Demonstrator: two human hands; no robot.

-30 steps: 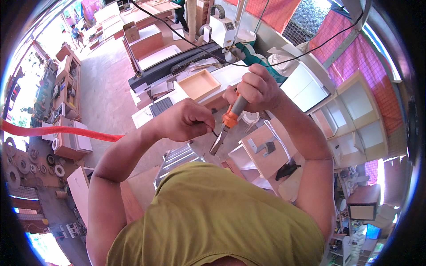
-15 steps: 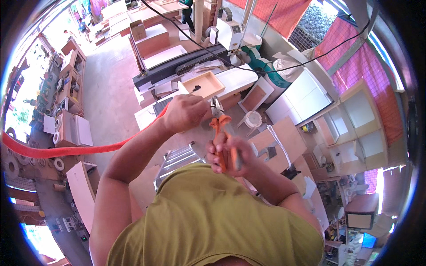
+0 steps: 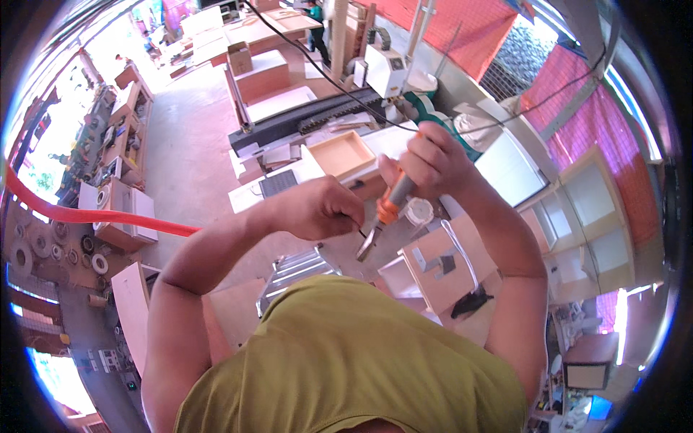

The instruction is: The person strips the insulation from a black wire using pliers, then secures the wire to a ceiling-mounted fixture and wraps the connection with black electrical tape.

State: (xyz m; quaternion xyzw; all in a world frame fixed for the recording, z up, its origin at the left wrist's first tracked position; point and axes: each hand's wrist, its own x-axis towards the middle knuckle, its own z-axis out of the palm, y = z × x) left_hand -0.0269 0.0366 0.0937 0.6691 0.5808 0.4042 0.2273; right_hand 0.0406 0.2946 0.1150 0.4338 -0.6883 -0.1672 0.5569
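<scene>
My right hand (image 3: 433, 160) is wrapped round the orange-and-grey handles of a pair of pliers (image 3: 390, 204). Their metal jaws tilt down toward the lower left, just beside the fingers of my left hand (image 3: 328, 209). That hand is closed, with thumb and fingers pinched together. A short bit of thin dark wire (image 3: 362, 232) shows between its fingertips and the jaws; the rest of it is hidden. Whether the jaws grip the wire I cannot tell. A red-orange hose (image 3: 108, 219) runs in from the left edge and passes behind my left forearm.
Below my hands stands a metal stepladder (image 3: 296, 270). Ahead are a shallow wooden drawer (image 3: 343, 155) and a long dark machine rail (image 3: 303, 126). A white stool (image 3: 420, 213) and brown board (image 3: 447, 263) lie to the right, with open cabinets (image 3: 577, 224) beyond. A black cable (image 3: 317, 65) crosses overhead.
The pliers have swung from jaws up to jaws down as my right hand rose to the upper right. My left hand has moved slightly down and right. The hose has shifted.
</scene>
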